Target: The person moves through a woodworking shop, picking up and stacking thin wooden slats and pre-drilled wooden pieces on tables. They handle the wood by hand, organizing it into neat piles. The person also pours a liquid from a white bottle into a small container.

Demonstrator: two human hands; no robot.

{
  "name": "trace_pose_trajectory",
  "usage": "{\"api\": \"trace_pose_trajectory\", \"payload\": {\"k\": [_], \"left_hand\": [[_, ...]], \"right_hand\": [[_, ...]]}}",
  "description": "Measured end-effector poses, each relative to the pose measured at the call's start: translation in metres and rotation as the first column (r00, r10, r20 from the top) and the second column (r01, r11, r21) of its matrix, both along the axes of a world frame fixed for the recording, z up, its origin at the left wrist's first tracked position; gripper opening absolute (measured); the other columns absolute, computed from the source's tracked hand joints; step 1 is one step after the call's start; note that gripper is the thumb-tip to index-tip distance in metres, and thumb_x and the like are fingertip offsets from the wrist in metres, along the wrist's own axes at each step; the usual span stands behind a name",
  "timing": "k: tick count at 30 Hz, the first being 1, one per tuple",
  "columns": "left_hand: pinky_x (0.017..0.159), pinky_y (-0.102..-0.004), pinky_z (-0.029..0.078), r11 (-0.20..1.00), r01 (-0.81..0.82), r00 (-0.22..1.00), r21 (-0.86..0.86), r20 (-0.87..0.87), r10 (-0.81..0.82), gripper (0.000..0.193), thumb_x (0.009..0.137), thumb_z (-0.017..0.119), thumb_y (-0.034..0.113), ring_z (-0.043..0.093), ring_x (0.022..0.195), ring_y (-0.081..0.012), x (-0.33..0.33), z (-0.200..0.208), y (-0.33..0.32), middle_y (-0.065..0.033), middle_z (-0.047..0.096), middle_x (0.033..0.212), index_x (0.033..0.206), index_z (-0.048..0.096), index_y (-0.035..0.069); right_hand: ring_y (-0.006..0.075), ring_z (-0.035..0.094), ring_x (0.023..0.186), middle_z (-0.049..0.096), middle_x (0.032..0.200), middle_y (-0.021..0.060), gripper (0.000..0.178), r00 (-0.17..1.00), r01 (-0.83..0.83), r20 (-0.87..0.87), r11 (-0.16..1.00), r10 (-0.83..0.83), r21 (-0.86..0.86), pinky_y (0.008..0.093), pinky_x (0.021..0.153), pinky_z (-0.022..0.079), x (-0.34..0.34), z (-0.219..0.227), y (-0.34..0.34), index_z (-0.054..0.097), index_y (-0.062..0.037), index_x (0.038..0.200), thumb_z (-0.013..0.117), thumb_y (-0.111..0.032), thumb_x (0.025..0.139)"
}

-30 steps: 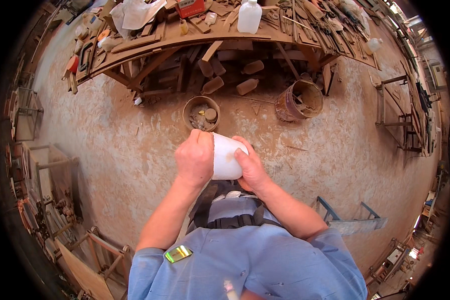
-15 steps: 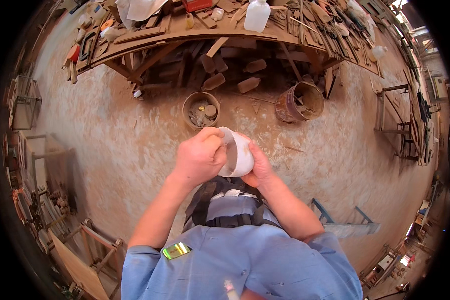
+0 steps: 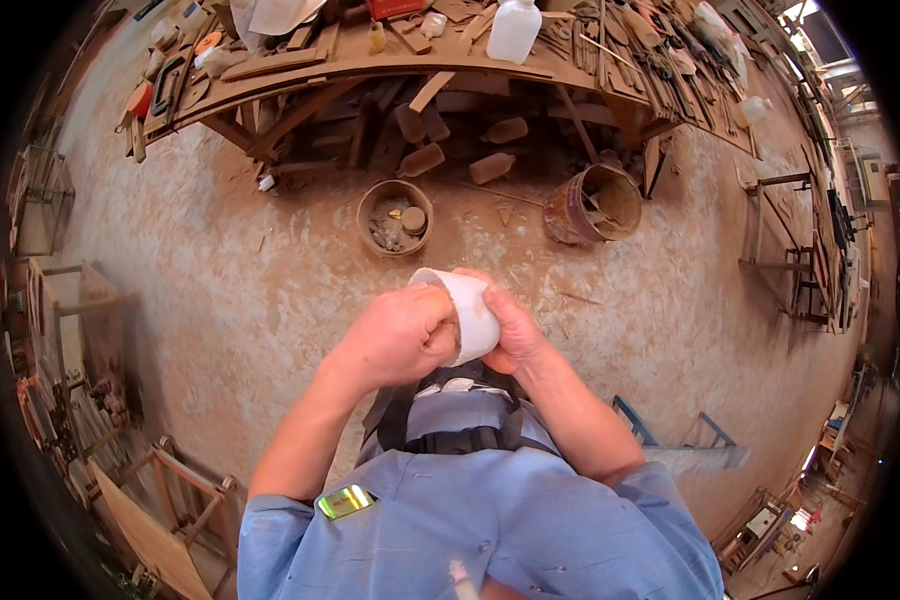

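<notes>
In front of my waist I hold a white cup-shaped piece [image 3: 476,316] on its side, its open end with an uneven rim facing left. My right hand [image 3: 515,325] is wrapped round the closed side, thumb on top of the outer wall. My left hand [image 3: 402,335] is closed at the open end, its fingertips reaching into the hollow. The piece hides those fingertips, so I cannot tell whether they pinch anything.
Ahead stands a wooden workbench [image 3: 370,75] crowded with offcuts, tools and a white plastic jug [image 3: 515,32]. Before it are a round tub [image 3: 363,232] with debris and a tilted bucket [image 3: 570,212]. Wooden frames [image 3: 180,490] stand at left, and a blue metal stand [image 3: 670,450] at right.
The cup-shaped piece has shifted slightly down and turned a little, its opening now more hidden. My left fingers have gone deeper into it, and my right thumb lies further over its wall.
</notes>
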State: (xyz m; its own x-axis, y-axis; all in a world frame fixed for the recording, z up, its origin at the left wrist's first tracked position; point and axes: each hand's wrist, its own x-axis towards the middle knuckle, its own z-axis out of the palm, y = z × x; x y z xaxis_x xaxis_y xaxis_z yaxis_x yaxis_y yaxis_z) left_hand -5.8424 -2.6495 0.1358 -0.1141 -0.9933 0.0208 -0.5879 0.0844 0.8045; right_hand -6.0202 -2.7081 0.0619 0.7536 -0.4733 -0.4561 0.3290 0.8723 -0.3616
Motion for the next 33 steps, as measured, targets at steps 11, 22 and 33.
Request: {"api": "trace_pose_trajectory", "payload": {"k": [11, 22, 33], "left_hand": [[0.069, -0.0381, 0.053, 0.977, -0.194, 0.98, 0.095, -0.017, 0.196, 0.022, 0.077, 0.068, 0.009, 0.067, 0.078, -0.0296, -0.012, -0.027, 0.0, -0.0127, 0.068, 0.088, 0.097, 0.063, 0.003], [0.061, -0.0391, 0.053, 0.992, -0.084, 0.952, 0.098, 0.303, 0.051, 0.024, 0.066, 0.073, 0.026, 0.066, 0.072, -0.0277, -0.018, -0.057, 0.008, -0.0061, 0.068, 0.081, 0.087, 0.068, 0.016], [0.066, -0.0397, 0.054, 1.0, 0.017, 0.985, -0.003, 0.172, -0.017, 0.026, 0.067, 0.072, 0.02, 0.066, 0.079, -0.0301, -0.009, -0.058, 0.01, -0.0094, 0.068, 0.089, 0.091, 0.067, 0.01]], "right_hand": [[0.0227, 0.055, 0.113, 0.054, 0.124, 0.0118, 0.055, 0.998, -0.012, -0.064, 1.0, 0.013, 0.012, 0.0394, 0.095, 0.048, -0.002, -0.006, -0.002, 0.038, -0.0059, 0.135, 0.062, -0.031, 0.092], [0.023, 0.056, 0.11, 0.055, 0.121, 0.0118, 0.056, 0.963, -0.15, -0.231, 0.988, 0.138, -0.031, 0.0386, 0.092, 0.049, 0.001, -0.015, 0.001, 0.039, -0.0056, 0.134, 0.066, -0.028, 0.09], [0.0228, 0.057, 0.109, 0.056, 0.121, 0.0115, 0.053, 0.96, -0.154, -0.234, 0.988, 0.15, 0.001, 0.038, 0.092, 0.05, 0.0, -0.018, -0.005, 0.042, -0.006, 0.132, 0.066, -0.028, 0.089]]}}
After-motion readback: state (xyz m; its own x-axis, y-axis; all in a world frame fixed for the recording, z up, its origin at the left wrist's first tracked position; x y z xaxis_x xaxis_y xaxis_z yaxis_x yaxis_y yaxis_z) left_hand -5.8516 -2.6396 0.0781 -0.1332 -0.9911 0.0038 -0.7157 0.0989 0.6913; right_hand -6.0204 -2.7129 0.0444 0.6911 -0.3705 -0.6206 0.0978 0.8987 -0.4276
